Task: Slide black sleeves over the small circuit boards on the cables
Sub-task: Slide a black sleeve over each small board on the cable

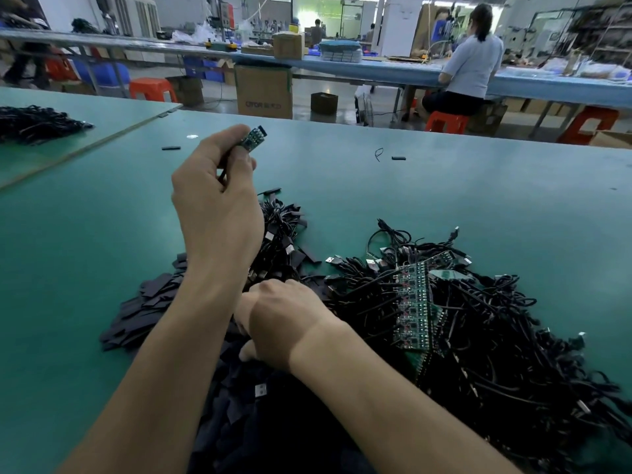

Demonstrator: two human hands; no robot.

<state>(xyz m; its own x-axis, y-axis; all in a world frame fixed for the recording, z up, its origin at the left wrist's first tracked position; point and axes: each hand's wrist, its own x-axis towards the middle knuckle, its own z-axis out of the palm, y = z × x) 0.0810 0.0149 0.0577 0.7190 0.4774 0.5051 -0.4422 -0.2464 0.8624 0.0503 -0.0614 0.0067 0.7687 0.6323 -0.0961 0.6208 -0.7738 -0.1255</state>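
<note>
My left hand [215,196] is raised above the green table [444,186] and pinches a small green circuit board [253,137] by its lower end, with its black cable running down through the palm. My right hand [280,323] reaches down into the pile of flat black sleeves [143,313], fingers curled into it; whether it holds a sleeve is hidden. To the right lies a heap of black cables [496,336] with a row of bare green boards [415,302] on top. A smaller bundle of sleeved cables [284,234] lies behind my left wrist.
Loose black sleeves [171,148] [398,158] and a wire scrap [378,154] lie on the far part of the table. Another cable pile [34,123] sits on the adjoining table at left. A seated person [468,63] works at a distant bench.
</note>
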